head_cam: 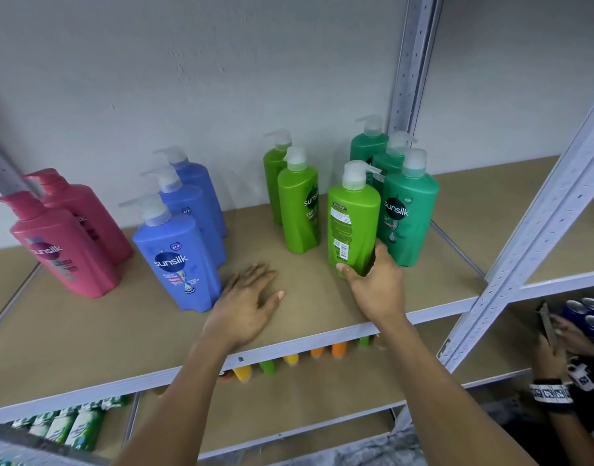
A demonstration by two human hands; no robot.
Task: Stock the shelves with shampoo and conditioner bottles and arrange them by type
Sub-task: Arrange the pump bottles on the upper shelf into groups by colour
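Pump bottles stand in colour groups on the brown shelf [322, 317]. Two pink bottles [63, 243] are at the left, three blue bottles [178, 257] beside them. Two light green bottles [297, 210] stand mid-shelf and three dark green bottles [408, 213] at the right. My right hand [373, 280] grips the base of a third light green bottle [353, 220], upright with its back label facing me, touching the front dark green one. My left hand [247, 301] lies flat on the shelf, fingers spread, next to the front blue bottle.
A perforated metal upright [538, 210] crosses the right side. Below the shelf edge stand small orange, yellow and green bottles [289, 359], and green-white packs [73, 428] at lower left. Another person's hand [558, 344] with a wristband handles blue cans [588, 314] at the right.
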